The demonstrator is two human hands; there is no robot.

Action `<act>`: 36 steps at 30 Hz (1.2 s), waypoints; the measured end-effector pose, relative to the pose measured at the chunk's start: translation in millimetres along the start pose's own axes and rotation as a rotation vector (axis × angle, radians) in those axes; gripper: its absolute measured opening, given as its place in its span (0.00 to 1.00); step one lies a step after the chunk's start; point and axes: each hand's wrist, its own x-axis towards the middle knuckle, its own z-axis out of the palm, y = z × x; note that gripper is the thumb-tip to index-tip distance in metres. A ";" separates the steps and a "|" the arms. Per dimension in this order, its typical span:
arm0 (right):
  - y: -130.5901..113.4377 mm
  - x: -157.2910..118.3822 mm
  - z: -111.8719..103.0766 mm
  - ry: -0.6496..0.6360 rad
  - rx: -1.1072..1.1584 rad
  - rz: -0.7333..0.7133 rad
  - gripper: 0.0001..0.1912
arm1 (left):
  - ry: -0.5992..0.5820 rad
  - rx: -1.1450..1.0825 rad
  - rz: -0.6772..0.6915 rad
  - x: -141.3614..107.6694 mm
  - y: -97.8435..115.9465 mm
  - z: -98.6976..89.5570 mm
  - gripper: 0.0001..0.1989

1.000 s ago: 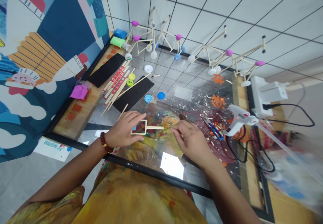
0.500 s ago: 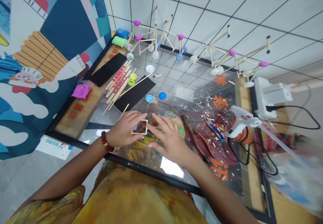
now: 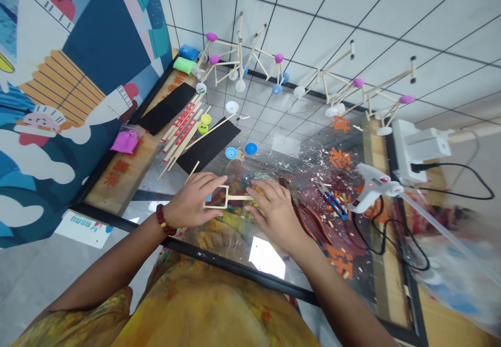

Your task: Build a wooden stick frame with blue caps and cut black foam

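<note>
A small square frame of pale sticks (image 3: 227,196), with a thin double stick reaching out to its right, lies low over the glass table top (image 3: 235,242). My left hand (image 3: 195,198) holds the frame's left side between thumb and fingers. At the far end of the double stick is my right hand (image 3: 272,206), its thumb and fingertips closed around that end. A loose stick (image 3: 192,171) slants up beside my left hand. Just right of my right hand lie red-handled pliers (image 3: 309,214).
Chopsticks (image 3: 182,133) and a black strip (image 3: 209,146) lie up left, near blue caps (image 3: 251,148). Stick models (image 3: 240,57) line the back edge. A blue cutter (image 3: 332,201), scraps and a white glue gun (image 3: 373,186) with its cable are on the right.
My right hand has moved right, away from the square frame, along the double stick, which now shows between my hands. My left hand keeps its place on the frame.
</note>
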 end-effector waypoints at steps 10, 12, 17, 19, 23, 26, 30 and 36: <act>2.2 0.5 16.4 0.099 0.153 -0.044 0.10 | 0.050 0.015 0.035 -1.8 -0.6 1.3 0.32; 5.5 0.9 18.9 0.109 0.163 -0.063 0.11 | 0.054 0.002 0.029 -1.7 -1.4 1.2 0.33; 10.3 -0.2 23.6 0.119 0.187 -0.109 0.12 | 0.067 -0.012 0.026 -2.4 -0.7 1.5 0.32; 9.7 -1.1 24.4 0.127 0.199 -0.115 0.12 | 0.078 -0.008 0.034 -3.6 1.4 1.5 0.31; 5.8 -2.9 20.5 0.141 0.207 -0.113 0.11 | 0.103 -0.025 0.047 -7.1 8.4 0.0 0.30; 0.9 -4.3 10.6 0.135 0.238 -0.098 0.10 | 0.163 -0.081 0.003 -9.1 15.6 -3.8 0.32; -5.1 -4.2 -5.3 0.145 0.321 -0.036 0.13 | 0.157 -0.251 -0.123 -7.5 26.5 -12.5 0.21; -1.5 4.5 -15.4 0.085 0.441 -0.040 0.08 | -0.097 -0.699 -0.492 6.4 32.6 -19.5 0.19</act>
